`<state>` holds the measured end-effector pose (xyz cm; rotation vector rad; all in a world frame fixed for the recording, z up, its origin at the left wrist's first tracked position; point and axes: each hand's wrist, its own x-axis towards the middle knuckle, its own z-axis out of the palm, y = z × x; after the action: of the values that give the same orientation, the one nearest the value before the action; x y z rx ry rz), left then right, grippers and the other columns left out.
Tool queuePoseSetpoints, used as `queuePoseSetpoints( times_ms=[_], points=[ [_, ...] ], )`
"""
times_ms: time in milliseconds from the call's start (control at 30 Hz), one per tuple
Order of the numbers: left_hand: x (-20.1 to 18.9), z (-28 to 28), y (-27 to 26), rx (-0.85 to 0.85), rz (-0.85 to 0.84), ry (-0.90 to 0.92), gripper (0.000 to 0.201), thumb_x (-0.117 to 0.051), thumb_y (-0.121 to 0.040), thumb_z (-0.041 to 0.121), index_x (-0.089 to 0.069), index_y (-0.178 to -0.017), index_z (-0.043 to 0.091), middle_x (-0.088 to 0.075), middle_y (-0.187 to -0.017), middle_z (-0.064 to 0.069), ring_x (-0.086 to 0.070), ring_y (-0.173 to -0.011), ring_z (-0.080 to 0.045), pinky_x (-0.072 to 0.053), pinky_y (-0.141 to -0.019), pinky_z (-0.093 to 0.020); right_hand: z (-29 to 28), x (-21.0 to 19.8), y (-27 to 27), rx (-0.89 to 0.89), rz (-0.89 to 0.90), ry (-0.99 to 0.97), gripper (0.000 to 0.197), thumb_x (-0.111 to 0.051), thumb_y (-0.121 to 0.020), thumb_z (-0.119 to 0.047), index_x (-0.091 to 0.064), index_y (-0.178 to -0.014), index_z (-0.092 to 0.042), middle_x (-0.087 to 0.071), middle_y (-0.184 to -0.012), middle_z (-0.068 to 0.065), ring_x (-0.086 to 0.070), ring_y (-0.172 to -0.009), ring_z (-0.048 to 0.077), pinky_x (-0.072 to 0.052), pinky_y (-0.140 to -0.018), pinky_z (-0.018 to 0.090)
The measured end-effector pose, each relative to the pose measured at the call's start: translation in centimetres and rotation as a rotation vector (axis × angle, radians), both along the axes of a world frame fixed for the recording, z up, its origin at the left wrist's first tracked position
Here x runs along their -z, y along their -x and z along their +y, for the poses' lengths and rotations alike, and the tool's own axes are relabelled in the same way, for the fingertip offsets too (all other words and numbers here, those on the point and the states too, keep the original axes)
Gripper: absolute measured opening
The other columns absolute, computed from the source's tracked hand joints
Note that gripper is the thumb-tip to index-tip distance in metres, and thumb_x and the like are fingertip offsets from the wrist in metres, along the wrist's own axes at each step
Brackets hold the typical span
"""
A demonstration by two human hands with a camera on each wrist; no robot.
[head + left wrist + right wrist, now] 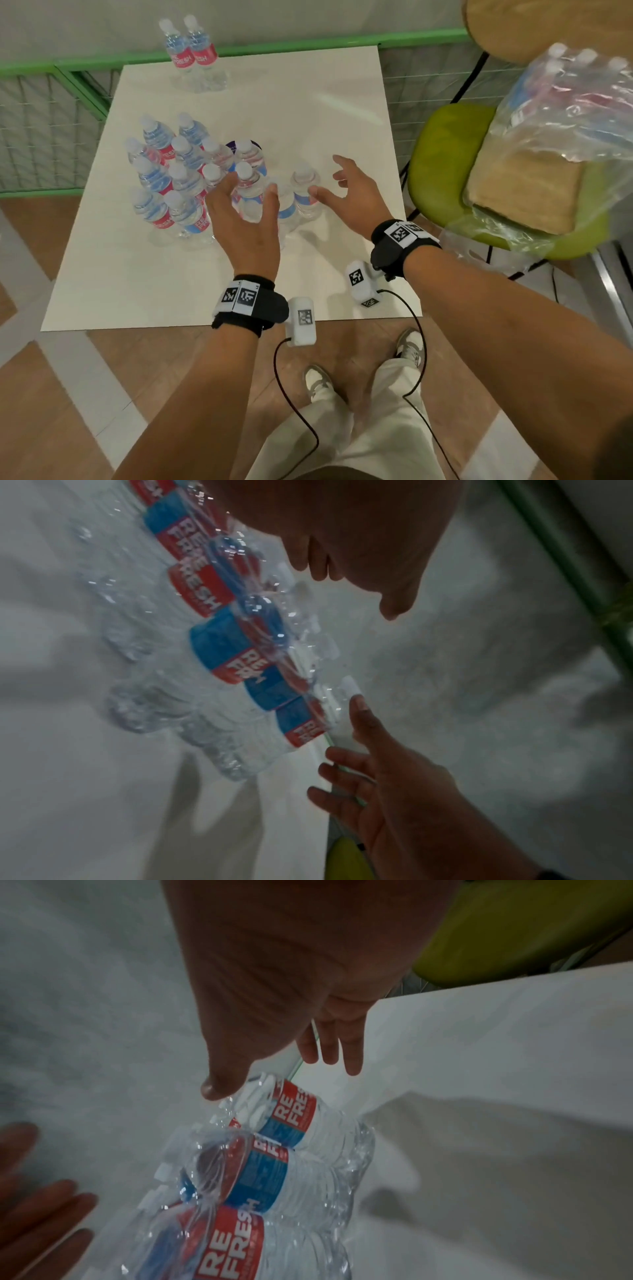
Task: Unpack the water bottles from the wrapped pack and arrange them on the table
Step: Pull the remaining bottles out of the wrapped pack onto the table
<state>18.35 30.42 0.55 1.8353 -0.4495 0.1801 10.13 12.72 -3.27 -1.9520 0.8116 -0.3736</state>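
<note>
Several clear water bottles (171, 174) with red and blue labels stand clustered on the left half of the white table (308, 102). Three more bottles (305, 192) stand in a row just right of the cluster, between my hands. My left hand (250, 186) hovers over the leftmost of these with fingers spread, gripping nothing. My right hand (325, 174) is spread open just right of the row. In the left wrist view the labelled bottles (212, 647) lie below my open left hand (349, 593). The right wrist view has my right hand (274, 1074) open above the bottles (284, 1150). The wrapped pack (575, 102) sits on a chair at right.
Two bottles (191, 51) stand apart at the table's far edge. A green chair (442, 154) right of the table carries the pack on a brown pad (524, 192). A green rail with netting (85, 65) runs behind and left. A round wooden tabletop (548, 24) is at top right.
</note>
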Motion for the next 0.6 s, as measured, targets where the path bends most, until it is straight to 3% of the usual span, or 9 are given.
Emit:
queuePoseSetpoints(
  times_ms=[67, 133, 233, 367, 500, 600],
  points=[
    [-1.5, -1.3, 0.7, -0.022, -0.085, 0.017, 0.044, -0.071, -0.09, 0.036, -0.056, -0.121, 0.008, -0.058, -0.114, -0.006, -0.057, -0.106, -0.018, -0.048, -0.093, -0.029, -0.8, -0.7, 1.0, 0.044, -0.003, 0.041, 0.064, -0.058, -0.085, -0.067, -0.053, -0.133, -0.024, -0.065, -0.11, -0.002, -0.062, -0.1, 0.011, -0.052, -0.089, 0.03],
    [-2.5, -3.1, 1.8, 0.008, -0.088, 0.058, 0.035, -0.068, -0.092, 0.033, -0.058, -0.116, 0.009, -0.058, -0.105, -0.007, -0.057, -0.094, -0.018, -0.049, -0.08, -0.027, -1.8, -0.9, 2.0, 0.117, -0.015, 0.069, 0.046, -0.053, -0.089, -0.065, -0.064, -0.106, -0.024, -0.067, -0.087, -0.006, -0.064, -0.083, 0.01, -0.056, -0.08, 0.035],
    [-2.7, -6.8, 4.5, 0.147, 0.046, 0.076, 0.026, -0.064, -0.094, 0.034, -0.061, -0.109, 0.012, -0.063, -0.095, -0.005, -0.06, -0.082, -0.013, -0.051, -0.068, -0.027, -4.4, -0.5, 4.8, 0.213, -0.009, 0.069, 0.048, -0.048, -0.089, -0.065, -0.06, -0.076, -0.02, -0.065, -0.068, -0.002, -0.066, -0.069, 0.02, -0.058, -0.068, 0.045],
    [-0.6, -13.0, 8.9, 0.473, 0.111, -0.082, 0.014, -0.06, -0.096, 0.028, -0.066, -0.095, 0.016, -0.068, -0.084, 0.004, -0.064, -0.075, -0.013, -0.055, -0.069, -0.033, -9.0, -0.4, 11.0, 0.313, 0.096, 0.086, 0.049, -0.044, -0.09, -0.053, -0.062, -0.073, -0.01, -0.066, -0.064, 0.007, -0.063, -0.063, 0.029, -0.055, -0.063, 0.048],
    [1.8, -20.3, 13.9, 0.802, 0.068, -0.339, 0.019, -0.056, -0.096, 0.031, -0.069, -0.091, 0.019, -0.07, -0.079, 0.005, -0.066, -0.075, -0.013, -0.055, -0.073, -0.034, -14.4, -0.4, 17.8, 0.415, 0.194, 0.119, 0.036, -0.049, -0.091, -0.036, -0.064, -0.072, -0.01, -0.067, -0.066, 0.006, -0.065, -0.065, 0.027, -0.054, -0.064, 0.044],
    [2.9, -25.8, 17.7, 1.055, 0.016, -0.521, 0.021, -0.051, -0.099, 0.029, -0.069, -0.094, 0.018, -0.069, -0.079, 0.0, -0.063, -0.074, -0.017, -0.052, -0.07, -0.035, -18.0, -0.6, 21.8, 0.487, 0.267, 0.086, 0.024, -0.053, -0.091, -0.029, -0.07, -0.099, -0.015, -0.072, -0.087, 0.005, -0.067, -0.08, 0.024, -0.055, -0.076, 0.034]
  ],
)
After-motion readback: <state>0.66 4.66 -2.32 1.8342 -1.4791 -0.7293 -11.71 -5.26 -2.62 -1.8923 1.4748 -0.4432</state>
